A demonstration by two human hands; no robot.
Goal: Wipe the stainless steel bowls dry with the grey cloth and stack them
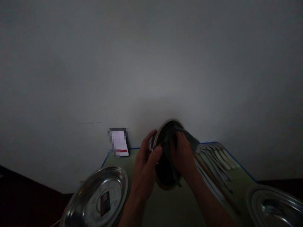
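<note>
My left hand [146, 165] grips the rim of a round metal plate [165, 179], held on edge above the table with its dark inner face toward me. My right hand [183, 156] presses a dark grey cloth [189, 137] against that inner face, fingers closed on the cloth. The cloth drapes over the plate's upper right rim. The light is dim and the plate's surface is hard to read.
A green table [175, 205] with a blue edge stands against a plain wall. One steel dish [100, 195] lies at the front left and another steel dish [274, 206] at the front right. Several spoons and forks [216, 160] lie in a row at right. A phone [119, 143] leans on the wall.
</note>
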